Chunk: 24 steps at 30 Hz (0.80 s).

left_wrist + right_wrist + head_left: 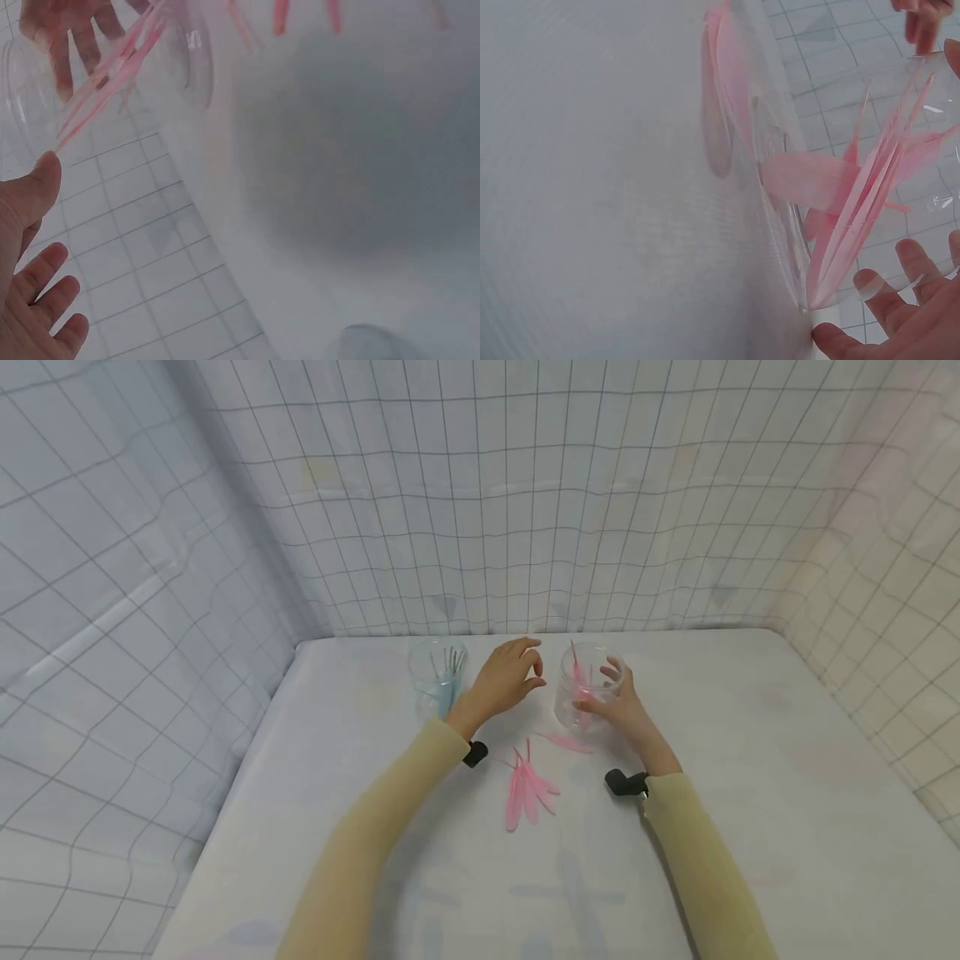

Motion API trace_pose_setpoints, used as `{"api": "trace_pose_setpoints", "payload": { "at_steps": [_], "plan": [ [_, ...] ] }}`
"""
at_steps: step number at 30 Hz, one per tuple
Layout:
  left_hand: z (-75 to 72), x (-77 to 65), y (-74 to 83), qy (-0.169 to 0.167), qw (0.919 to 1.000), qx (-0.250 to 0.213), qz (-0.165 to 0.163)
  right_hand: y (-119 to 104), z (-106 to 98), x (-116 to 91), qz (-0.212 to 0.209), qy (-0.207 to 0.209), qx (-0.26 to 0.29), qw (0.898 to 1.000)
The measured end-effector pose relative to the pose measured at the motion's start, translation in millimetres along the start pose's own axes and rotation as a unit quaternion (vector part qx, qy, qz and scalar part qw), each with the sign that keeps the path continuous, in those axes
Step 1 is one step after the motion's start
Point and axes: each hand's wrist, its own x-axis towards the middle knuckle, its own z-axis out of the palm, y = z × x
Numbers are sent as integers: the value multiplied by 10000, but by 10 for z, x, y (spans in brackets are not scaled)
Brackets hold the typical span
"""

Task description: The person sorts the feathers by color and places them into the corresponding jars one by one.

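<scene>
My right hand (628, 714) holds a clear jar (565, 706) by its right side, thumb in front and fingers curved round the wall. Several pink feathers (855, 217) stand in the jar, stems up, some leaning across it. To the left of this jar hovers my left hand (506, 678), its fingers loosely bent and nothing visibly held. In the left wrist view, its thumb (41, 187) appears close to a feather stem tip; whether they touch I cannot tell. A fan of pink feathers (531, 789) lies in front of the jar, with a single pink feather (567, 743) closer to it.
A second clear jar (420, 670) with blue feathers (447, 687) stands behind and left of my left forearm. The white table (330, 735) ends at a gridded white curtain (480, 518) at the back, with similar curtains at both sides.
</scene>
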Motion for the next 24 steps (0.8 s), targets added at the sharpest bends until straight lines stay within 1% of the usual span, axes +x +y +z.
{"api": "trace_pose_setpoints", "payload": {
  "at_steps": [2, 5, 8, 13, 17, 20, 24],
  "plan": [
    [111, -94, -39, -249, 9983, -489, -206, -5, -1, -3, 25, -7, -53, 10000],
    [261, -205, -82, -673, 9911, -1037, -486, -7, -1, -6, 40, -1, -102, 9999],
    [370, -274, -111, -1038, 9846, -1261, -630, -8, -2, -10, 9, -13, -92, 10000],
    [463, -314, -112, -1462, 9771, -1428, -591, -17, -3, -15, -43, -25, 54, 10000],
    [528, -330, -103, -1740, 9736, -1349, -598, -29, 6, -21, -37, -53, 188, 9998],
    [564, -332, -99, -1751, 9749, -1237, -601, -36, 2, -22, -11, -76, 203, 9998],
    [579, -338, -90, -1665, 9776, -1160, -561, -41, -6, -10, 63, -126, 192, 9997]
  ]
}}
